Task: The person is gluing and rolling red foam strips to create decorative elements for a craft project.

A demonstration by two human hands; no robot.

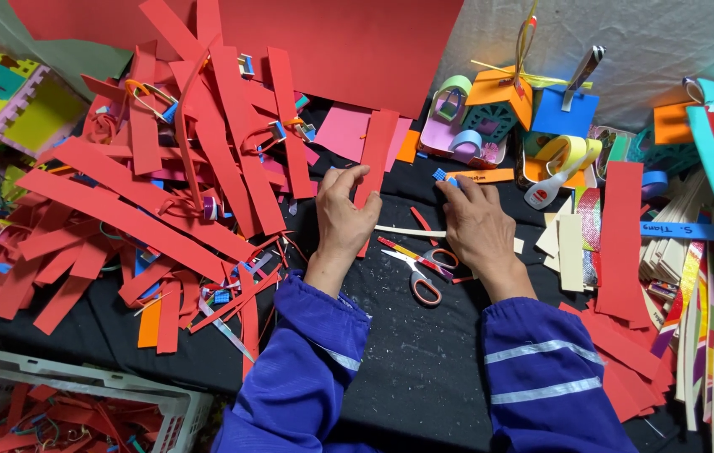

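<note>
Both forearms, in blue sleeves (307, 377), reached forward over the black table (424, 369), hands side by side, backs up. Left hand (342, 220) was curled, thumb and fingers pinching the lower edge of a red foam strip (375, 155) that ran up and away from the fingertips. Right hand (479, 225) lay palm-down, fingers bent and together, fingertips on a small blue checkered piece (442, 175) just ahead of it; whether it actually gripped the piece, cannot tell. An orange strip (481, 175) lay just beyond the right fingertips. Scissors (420, 273) with orange handles lay between the two wrists, near the right one, touching neither hand. A pale stick (407, 231) ran between the hands and under the right palm. Big heap of red foam strips (164, 193) sat left of the left hand, well apart. White basket (164, 403) of red scraps sat by the left elbow.
</note>
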